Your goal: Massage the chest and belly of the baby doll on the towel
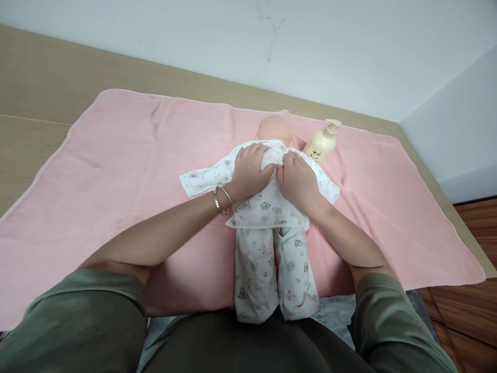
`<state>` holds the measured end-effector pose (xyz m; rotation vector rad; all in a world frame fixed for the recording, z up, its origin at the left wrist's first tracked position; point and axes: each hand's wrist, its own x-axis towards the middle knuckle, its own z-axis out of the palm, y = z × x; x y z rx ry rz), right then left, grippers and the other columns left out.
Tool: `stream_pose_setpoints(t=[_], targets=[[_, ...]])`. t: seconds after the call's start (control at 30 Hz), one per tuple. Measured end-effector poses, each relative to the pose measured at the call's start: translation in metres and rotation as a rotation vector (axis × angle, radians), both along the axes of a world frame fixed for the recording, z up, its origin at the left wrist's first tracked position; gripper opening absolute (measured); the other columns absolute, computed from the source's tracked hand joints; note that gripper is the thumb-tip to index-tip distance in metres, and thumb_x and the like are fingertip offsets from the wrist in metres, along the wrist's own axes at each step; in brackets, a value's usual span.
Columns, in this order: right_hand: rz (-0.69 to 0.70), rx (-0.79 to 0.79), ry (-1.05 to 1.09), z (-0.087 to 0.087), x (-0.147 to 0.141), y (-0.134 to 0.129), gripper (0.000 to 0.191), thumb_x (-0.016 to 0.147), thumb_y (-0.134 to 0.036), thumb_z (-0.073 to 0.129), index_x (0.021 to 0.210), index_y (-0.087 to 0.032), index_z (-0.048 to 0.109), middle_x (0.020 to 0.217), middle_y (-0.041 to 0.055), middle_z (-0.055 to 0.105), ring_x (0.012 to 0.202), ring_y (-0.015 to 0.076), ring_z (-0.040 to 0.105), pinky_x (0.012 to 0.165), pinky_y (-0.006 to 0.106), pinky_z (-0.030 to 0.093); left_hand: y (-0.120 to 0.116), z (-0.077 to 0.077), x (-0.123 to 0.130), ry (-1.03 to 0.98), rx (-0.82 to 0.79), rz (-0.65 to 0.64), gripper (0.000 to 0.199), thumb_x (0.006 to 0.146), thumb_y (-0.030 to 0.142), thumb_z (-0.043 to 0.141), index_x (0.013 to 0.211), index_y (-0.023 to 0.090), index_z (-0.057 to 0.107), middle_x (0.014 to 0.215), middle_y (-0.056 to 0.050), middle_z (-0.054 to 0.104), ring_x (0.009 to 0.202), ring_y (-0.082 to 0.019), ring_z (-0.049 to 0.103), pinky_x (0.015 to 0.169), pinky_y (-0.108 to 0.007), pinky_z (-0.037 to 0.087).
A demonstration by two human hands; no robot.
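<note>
Pressing flat on the baby doll's (pixel 274 129) printed top (pixel 267 204), left hand (pixel 250 171) and right hand (pixel 297 178) lie spread at its chest on the pink towel (pixel 135 155); even, gentle smoothing likely suits best, clear of the lotion bottle (pixel 321 142).

A pale wall (pixel 349 46) with a thin crack meets a light wooden table (pixel 46 88); brown wood floor (pixel 473 311) at right.

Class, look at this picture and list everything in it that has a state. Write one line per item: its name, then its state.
Doll: lying on the towel, dressed, head away from the person.
Printed top: on the doll, sleeves spread sideways.
Printed trousers: on the doll, legs hanging over the edge.
Pink towel: spread flat.
Pump bottle: beside the doll's head.
Left hand: flat on the chest.
Right hand: flat on the chest.
</note>
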<state>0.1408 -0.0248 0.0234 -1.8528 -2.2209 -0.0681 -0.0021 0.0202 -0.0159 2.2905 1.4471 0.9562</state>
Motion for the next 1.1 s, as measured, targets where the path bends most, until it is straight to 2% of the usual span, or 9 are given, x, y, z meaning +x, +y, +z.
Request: stream_pose_setpoints(t=[0.13, 0.23, 0.37, 0.53, 0.9, 1.1], targets=[[0.002, -0.005, -0.020, 0.002, -0.002, -0.002, 0.044, 0.100, -0.028, 0.036, 0.126, 0.002, 0.054, 0.141, 0.0276, 0.056, 0.137, 0.0352, 0.049, 0.117, 0.047, 0.036, -0.002, -0.004, 0.001, -0.004, 0.035, 0.007, 0.048, 0.087, 0.034, 0.046, 0.131, 0.015, 0.054, 0.141, -0.014, 0.056, 0.134, -0.032, 0.047, 0.118, -0.050, 0.030], [0.000, -0.033, 0.031, 0.002, 0.005, 0.007, 0.045, 0.098, -0.029, 0.039, 0.131, 0.000, 0.052, 0.144, 0.0254, 0.054, 0.140, 0.0348, 0.046, 0.116, 0.050, 0.038, -0.008, -0.009, 0.002, 0.004, 0.066, 0.008, 0.048, 0.092, 0.036, 0.044, 0.132, 0.011, 0.053, 0.143, -0.018, 0.054, 0.137, -0.034, 0.044, 0.119, -0.052, 0.028], [-0.009, -0.076, 0.085, 0.000, 0.011, 0.016, 0.052, 0.097, -0.034, 0.040, 0.137, -0.002, 0.048, 0.149, 0.0239, 0.049, 0.143, 0.0348, 0.042, 0.116, 0.053, 0.037, -0.015, -0.011, 0.002, -0.001, 0.124, -0.003, 0.046, 0.096, 0.038, 0.038, 0.134, 0.015, 0.052, 0.145, -0.016, 0.053, 0.140, -0.033, 0.042, 0.118, -0.054, 0.029], [0.002, -0.095, 0.058, -0.005, 0.012, 0.018, 0.058, 0.099, -0.035, 0.036, 0.142, 0.002, 0.043, 0.154, 0.0251, 0.042, 0.147, 0.0344, 0.036, 0.122, 0.050, 0.027, -0.015, -0.011, 0.001, -0.010, 0.112, -0.003, 0.047, 0.096, 0.037, 0.040, 0.134, 0.013, 0.053, 0.143, -0.017, 0.054, 0.139, -0.033, 0.043, 0.119, -0.053, 0.029], [0.019, -0.027, 0.068, -0.013, 0.013, 0.018, 0.057, 0.099, -0.035, 0.034, 0.143, 0.000, 0.044, 0.153, 0.0243, 0.044, 0.146, 0.0341, 0.037, 0.121, 0.053, 0.027, -0.013, -0.012, 0.002, -0.024, 0.132, 0.006, 0.046, 0.095, 0.039, 0.040, 0.132, 0.016, 0.055, 0.142, -0.015, 0.056, 0.136, -0.031, 0.046, 0.117, -0.052, 0.032], [0.022, -0.026, 0.067, -0.013, 0.014, 0.018, 0.058, 0.099, -0.034, 0.034, 0.143, 0.002, 0.044, 0.152, 0.0248, 0.045, 0.145, 0.0344, 0.038, 0.122, 0.051, 0.026, -0.012, -0.012, 0.003, -0.034, 0.116, 0.009, 0.046, 0.093, 0.038, 0.042, 0.132, 0.016, 0.055, 0.143, -0.014, 0.055, 0.136, -0.031, 0.046, 0.118, -0.052, 0.030]])
